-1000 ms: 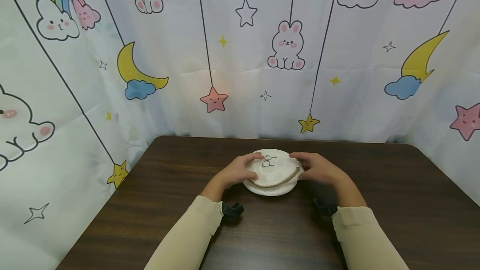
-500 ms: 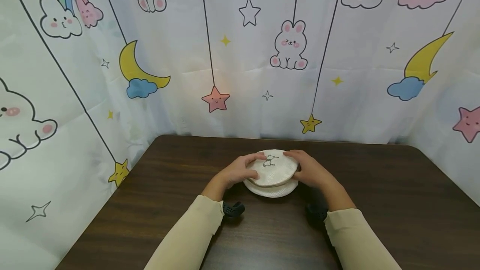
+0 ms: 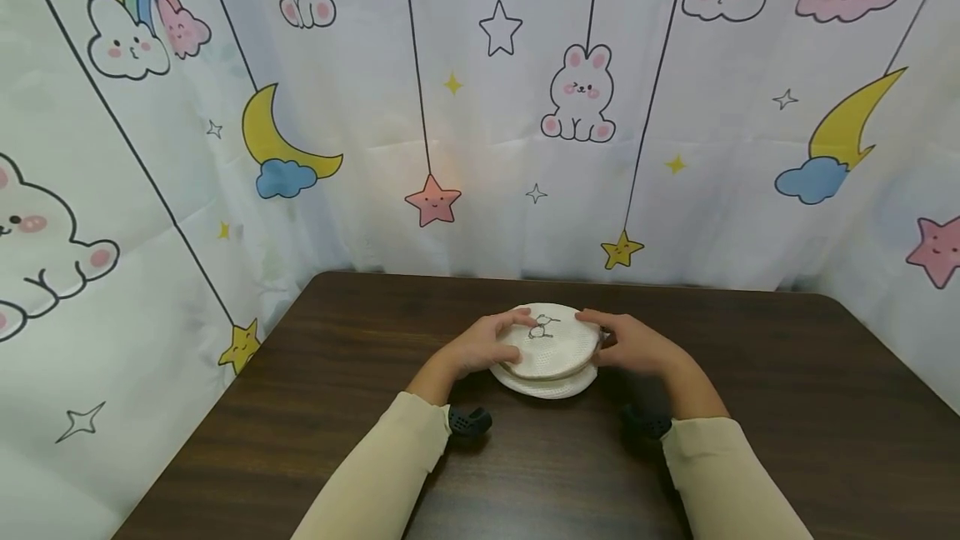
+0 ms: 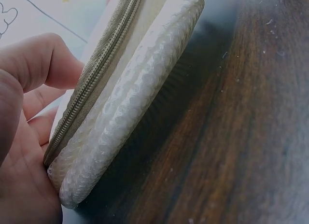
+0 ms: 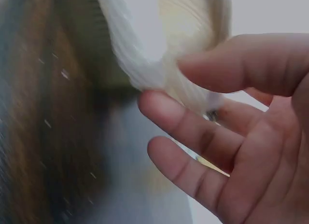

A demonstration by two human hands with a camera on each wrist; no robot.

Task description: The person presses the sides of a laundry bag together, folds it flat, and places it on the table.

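Note:
A round white mesh laundry bag (image 3: 558, 350) with a small line drawing on top lies flattened on the dark wooden table. A beige zipper (image 4: 87, 89) runs along its side, above a thick, textured lower layer. My left hand (image 3: 487, 342) grips the left edge, with fingers over the top and the thumb at the near side. At the right edge, my right hand (image 3: 630, 342) has its thumb and fingers around the rim, two lower fingers extended in the right wrist view. A small dark piece (image 5: 211, 114) shows by those fingers, blurred.
The dark wooden table (image 3: 337, 440) extends around the bag on all sides. Behind it hangs a white curtain (image 3: 495, 123) printed with rabbits, stars, moons and clouds. Dark straps (image 3: 470, 422) sit at both wrists beside the pale sleeves (image 3: 375, 473).
My right hand moved left over the bag's edge, then back right. My left hand has kept its hold. The bag has stayed nearly in place.

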